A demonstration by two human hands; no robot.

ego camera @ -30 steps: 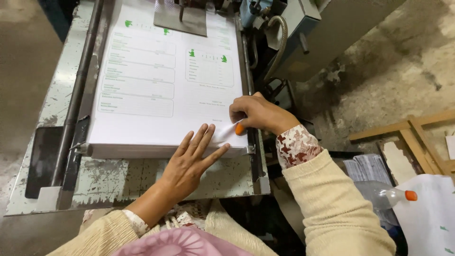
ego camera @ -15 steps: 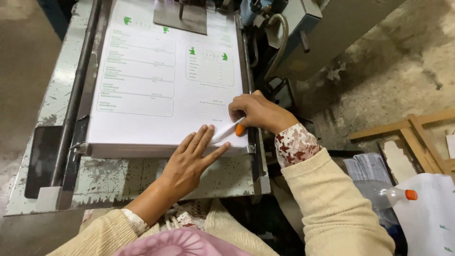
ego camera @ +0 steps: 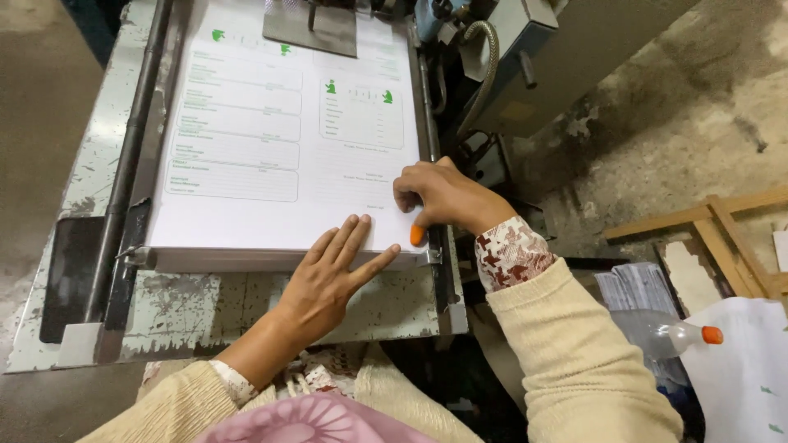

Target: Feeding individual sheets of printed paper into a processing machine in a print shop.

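Observation:
A thick stack of white printed forms [ego camera: 271, 164] with green marks lies on a worn metal machine table [ego camera: 189, 312]. My left hand [ego camera: 328, 279] rests flat on the stack's near edge, fingers spread and pointing toward the right corner. At the stack's near right corner my right hand [ego camera: 443, 197] is curled. Its fingertips press on the top sheets, and an orange rubber fingertip cover [ego camera: 417, 235] sits at the paper's edge. Both sleeves are cream knit.
A grey metal plate [ego camera: 312, 29] lies on the far end of the stack. A dark rail [ego camera: 131, 148] runs along the left side. Machine parts and a hose [ego camera: 484, 49] stand to the right. On the floor are a wooden frame [ego camera: 722, 221] and a plastic bottle [ego camera: 673, 336].
The sheet corner that my right hand had lifted now lies flat under its fingers. My left hand has hardly moved.

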